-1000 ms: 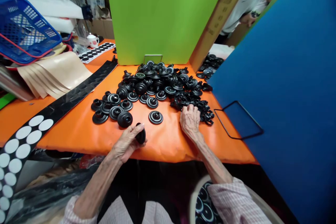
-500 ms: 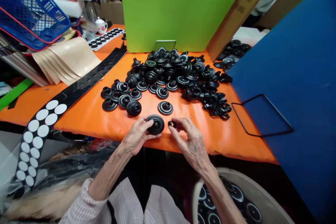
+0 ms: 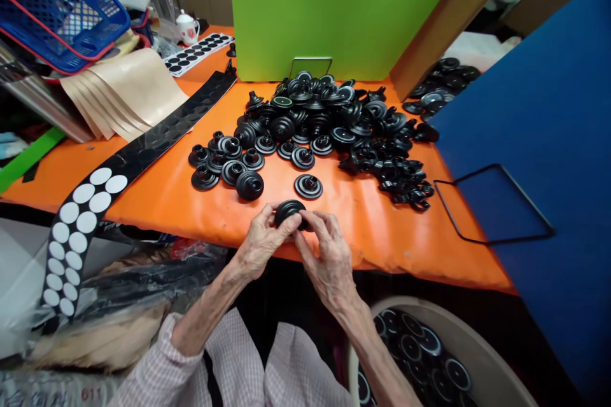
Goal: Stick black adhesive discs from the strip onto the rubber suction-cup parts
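Over the front edge of the orange table, my left hand [image 3: 261, 238] grips a round black stepped plastic disc [image 3: 288, 208] by its rim, tilted up. My right hand [image 3: 329, 251] is closed against the disc's near right side; the small black plastic piece between its fingertips is mostly hidden. Just beyond the hands, a single black disc [image 3: 308, 186] with a raised centre lies on the table. To its left sits a loose group of similar discs [image 3: 233, 172]. Small black plastic pieces [image 3: 405, 181] lie heaped on the right.
A large pile of black discs [image 3: 315, 108] rests before a green panel [image 3: 344, 13]. On the right leans a blue panel [image 3: 539, 140] with a wire handle. A tub [image 3: 496, 356] of discs stands below right. A black strip with white circles [image 3: 86, 222] hangs over the left edge.
My right hand has moved left, bringing the small black piece up to the disc. My left hand has tilted the disc and shifted slightly right. The view has moved a little.
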Motion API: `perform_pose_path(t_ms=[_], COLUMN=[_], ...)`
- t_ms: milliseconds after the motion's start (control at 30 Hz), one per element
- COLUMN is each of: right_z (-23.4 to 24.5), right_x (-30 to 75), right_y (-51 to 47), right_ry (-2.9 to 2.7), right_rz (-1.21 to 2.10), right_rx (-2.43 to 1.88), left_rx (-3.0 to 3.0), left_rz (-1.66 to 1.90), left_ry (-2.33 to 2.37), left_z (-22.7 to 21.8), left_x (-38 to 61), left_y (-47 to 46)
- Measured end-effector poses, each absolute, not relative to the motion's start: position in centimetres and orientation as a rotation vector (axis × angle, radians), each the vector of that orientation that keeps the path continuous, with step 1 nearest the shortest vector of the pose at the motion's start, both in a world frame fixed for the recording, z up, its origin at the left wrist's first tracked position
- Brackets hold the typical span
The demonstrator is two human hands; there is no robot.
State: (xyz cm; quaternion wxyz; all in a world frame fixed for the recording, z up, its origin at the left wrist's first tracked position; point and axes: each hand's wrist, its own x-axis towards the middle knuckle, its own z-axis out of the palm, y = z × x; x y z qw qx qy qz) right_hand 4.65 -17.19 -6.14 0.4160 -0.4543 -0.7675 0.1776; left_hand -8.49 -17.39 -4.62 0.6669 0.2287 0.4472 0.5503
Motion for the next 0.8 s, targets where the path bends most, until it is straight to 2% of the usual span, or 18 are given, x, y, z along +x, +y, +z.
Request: perform_pose_path(t_ms=[100,200,333,633,800], right_z=[-6.0,-5.7,-5.3,-6.5,-7.3], right_x=[4.8,4.9,4.4,2.4,2.1], right_y=[-17.4,-17.2,-16.8,-17.1,-16.8], right_ry=[-1.842,-1.597,-1.355,-1.245,-1.200], right_rz=[0.619,0.939,1.342,1.283,1.242], right_rx=[-1.204,-1.308,-1.220,-1.180,-1.288], left_rx=[0.520,0.549,0.596,0.689,0.523], left_rz=[1.243,1.242,1.244,1.367,1.260], left_ry=[1.006,0.954,0.909,1.056,0.944], left_z=[-4.6,-4.5,-4.4,-5.3,-5.2], left_x=[-8.8,-9.0,-9.0,-8.5,-8.9], left_y=[-17.5,-17.6,-17.8,-18.1,-17.5])
